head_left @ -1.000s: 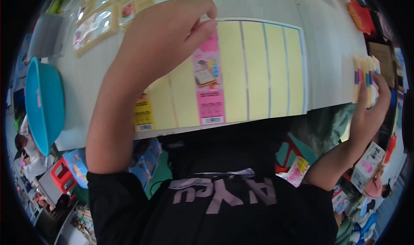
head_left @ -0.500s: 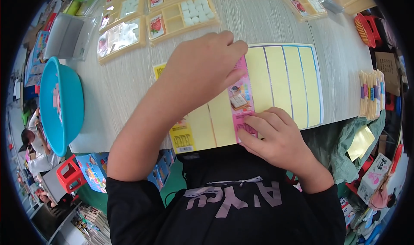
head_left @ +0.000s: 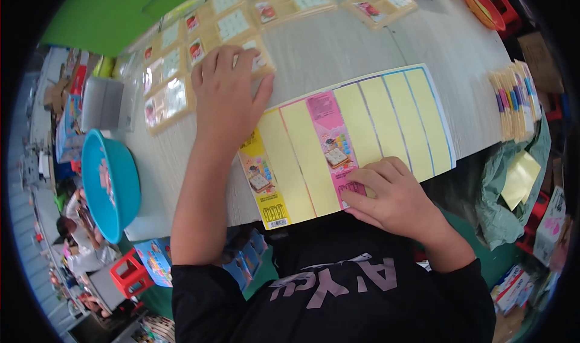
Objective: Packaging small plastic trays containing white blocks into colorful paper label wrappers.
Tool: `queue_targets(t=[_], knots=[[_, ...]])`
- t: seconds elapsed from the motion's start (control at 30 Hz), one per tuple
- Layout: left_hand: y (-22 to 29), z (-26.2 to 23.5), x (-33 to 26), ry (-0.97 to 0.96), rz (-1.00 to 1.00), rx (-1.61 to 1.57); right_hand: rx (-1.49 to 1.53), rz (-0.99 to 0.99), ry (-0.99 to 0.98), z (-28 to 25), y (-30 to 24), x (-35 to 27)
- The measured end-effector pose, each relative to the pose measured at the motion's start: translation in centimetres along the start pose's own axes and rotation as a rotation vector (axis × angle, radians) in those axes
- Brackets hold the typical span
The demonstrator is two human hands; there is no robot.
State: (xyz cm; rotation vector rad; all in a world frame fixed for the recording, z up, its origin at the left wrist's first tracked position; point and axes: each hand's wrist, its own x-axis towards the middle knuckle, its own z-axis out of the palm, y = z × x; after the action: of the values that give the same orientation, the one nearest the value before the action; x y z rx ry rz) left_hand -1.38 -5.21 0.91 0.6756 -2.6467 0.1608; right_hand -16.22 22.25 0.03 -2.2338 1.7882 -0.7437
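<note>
Right hand (head_left: 389, 198) presses together-held fingers on the pink card (head_left: 333, 147); spread left hand (head_left: 228, 95) covers blister packs (head_left: 169, 101), teal bowl (head_left: 112, 183) beyond its wrist.

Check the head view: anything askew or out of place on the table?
Nothing damaged or spilled. The yellow template sheet lies slanted and overhangs the table edge at the near side, with the pink card and yellow card hanging over too. The right hand presses the pink card's lower end.
</note>
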Motion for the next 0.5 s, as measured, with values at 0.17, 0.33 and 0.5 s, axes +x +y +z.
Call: queue_targets(t=[0.17, 0.33, 0.5], knots=[[3.4, -1.1, 0.5, -0.034, 0.101, 0.072, 0.000, -0.003, 0.082, 1.1, 0.8, -0.1], [7.6, -1.7, 4.7, -0.140, 0.290, 0.009, 0.087, -0.047, 0.151, 1.3, 1.0, -1.2], [9.6, 2.9, 11.1, -0.083, 0.363, -0.035, 0.112, -0.059, 0.212, 1.7, 0.7, -1.3]])
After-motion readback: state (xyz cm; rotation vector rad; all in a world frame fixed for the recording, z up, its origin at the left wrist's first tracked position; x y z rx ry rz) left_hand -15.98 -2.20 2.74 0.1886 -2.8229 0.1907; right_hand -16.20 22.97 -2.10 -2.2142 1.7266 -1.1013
